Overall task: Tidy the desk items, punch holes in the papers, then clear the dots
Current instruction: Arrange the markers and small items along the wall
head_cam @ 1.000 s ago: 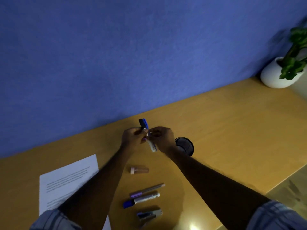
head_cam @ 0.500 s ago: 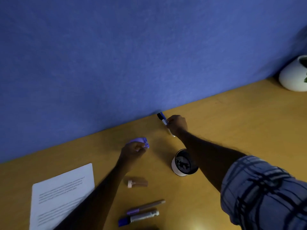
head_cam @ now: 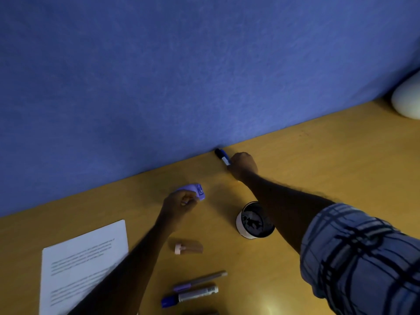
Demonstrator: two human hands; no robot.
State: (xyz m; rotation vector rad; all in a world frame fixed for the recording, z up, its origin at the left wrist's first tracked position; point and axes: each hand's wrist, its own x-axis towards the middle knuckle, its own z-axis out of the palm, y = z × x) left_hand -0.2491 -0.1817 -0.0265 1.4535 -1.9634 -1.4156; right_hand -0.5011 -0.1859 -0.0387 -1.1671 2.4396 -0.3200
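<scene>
Marker [head_cam: 223,157] nearer wall [head_cam: 204,76], half inside right grip [head_cam: 243,165].

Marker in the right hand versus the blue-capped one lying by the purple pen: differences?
The held marker is gripped by the right hand near the wall, partly hidden; the lying marker rests untouched, in full view. The held marker points toward the wall; the lying marker runs crosswise. Both look blue and white.

We are looking at a blue wall [head_cam: 159,76] standing behind a wooden desk [head_cam: 329,155]. At the far right edge, part of a white pot [head_cam: 408,98] is sitting on the desk, close to the wall.
</scene>
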